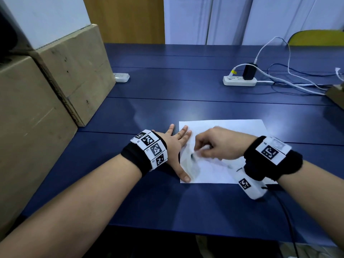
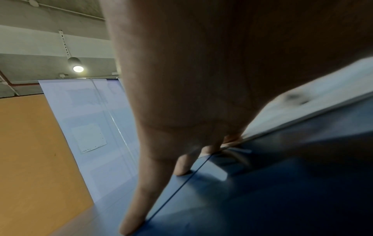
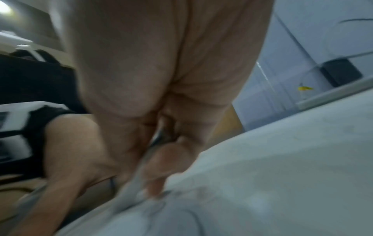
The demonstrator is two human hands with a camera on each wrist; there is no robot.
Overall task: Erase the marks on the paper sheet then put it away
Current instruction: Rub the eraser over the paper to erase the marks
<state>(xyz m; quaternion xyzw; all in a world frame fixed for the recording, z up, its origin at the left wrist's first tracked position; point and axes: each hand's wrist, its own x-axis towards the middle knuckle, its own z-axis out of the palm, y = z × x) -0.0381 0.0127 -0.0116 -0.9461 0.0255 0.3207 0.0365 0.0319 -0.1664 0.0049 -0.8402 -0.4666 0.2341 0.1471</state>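
The paper sheet [image 1: 232, 131] lies flat at lower centre of the table [image 1: 186, 90]. Left hand [image 1: 175, 146] presses it, fingers spread. Right hand [image 1: 219, 144] pinches a blurred eraser [image 1: 197, 153]. Thin, light, crease-prone: lift by an edge.

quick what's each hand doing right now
Left hand: open, fingers flat, pressing on the paper sheet.
Right hand: fingers curled round a blurred eraser on the sheet.
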